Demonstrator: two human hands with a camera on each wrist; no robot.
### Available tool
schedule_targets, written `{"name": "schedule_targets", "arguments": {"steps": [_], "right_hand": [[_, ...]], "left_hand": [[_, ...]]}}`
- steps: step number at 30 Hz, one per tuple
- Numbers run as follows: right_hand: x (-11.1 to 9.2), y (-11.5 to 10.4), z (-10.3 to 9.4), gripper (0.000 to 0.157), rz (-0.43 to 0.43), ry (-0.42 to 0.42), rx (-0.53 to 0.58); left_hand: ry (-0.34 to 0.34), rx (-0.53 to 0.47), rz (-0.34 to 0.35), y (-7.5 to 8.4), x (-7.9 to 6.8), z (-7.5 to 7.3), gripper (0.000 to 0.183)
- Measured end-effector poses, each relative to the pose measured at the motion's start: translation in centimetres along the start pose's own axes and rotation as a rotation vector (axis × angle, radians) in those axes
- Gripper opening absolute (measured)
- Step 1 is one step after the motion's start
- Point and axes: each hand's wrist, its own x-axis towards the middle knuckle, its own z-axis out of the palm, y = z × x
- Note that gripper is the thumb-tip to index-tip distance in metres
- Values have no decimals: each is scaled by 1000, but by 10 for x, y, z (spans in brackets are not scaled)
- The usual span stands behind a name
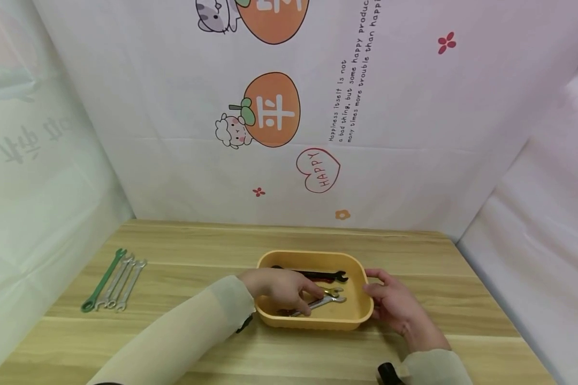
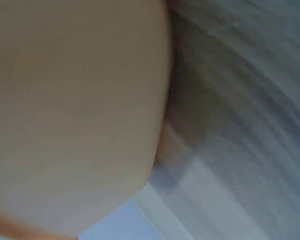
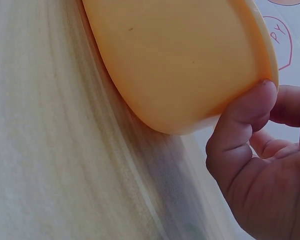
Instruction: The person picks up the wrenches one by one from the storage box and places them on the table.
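Note:
A yellow plastic tray [image 1: 313, 324] stands on the table with several wrenches in it. My left hand [image 1: 281, 289] reaches down into it from the left, thumb and forefinger bent about a silver wrench [image 1: 325, 301]. A gold-coloured wrench [image 1: 334, 292] lies right beside those fingertips, partly covered. Along the tray's far side lies a black wrench [image 1: 334, 276], with something red under it. At the right end, my right hand [image 1: 397, 302] grips the tray's rim, thumb at the edge. The right wrist view shows the tray's end wall [image 3: 180, 65]. Only sleeve and blurred table fill the left wrist view.
On the table's left side, a green wrench [image 1: 103, 280] and several silver wrenches [image 1: 131, 286] lie side by side. A printed white sheet [image 1: 390, 182] hangs behind the table's far edge, with white cloth on both sides.

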Motion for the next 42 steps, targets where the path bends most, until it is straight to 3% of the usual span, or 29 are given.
{"name": "schedule_targets", "arguments": {"steps": [3, 7, 13, 26, 33, 42], "right_hand": [[0, 1, 0, 46, -2, -1, 2], [0, 1, -1, 46, -5, 0, -5], [1, 2, 0, 46, 5, 19, -18], [1, 1, 0, 48, 5, 30, -30], [0, 3, 0, 48, 10, 31, -32], [-1, 2, 0, 47, -7, 25, -58]], "left_hand": [[-2, 53, 1, -1, 0, 3, 54], [18, 44, 12, -1, 0, 5, 60], [92, 38, 27, -4, 3, 14, 63], [172, 282, 91, -2, 8, 22, 66], [176, 472, 178, -2, 13, 24, 64], [203, 488, 134, 4, 15, 26, 62]]}}
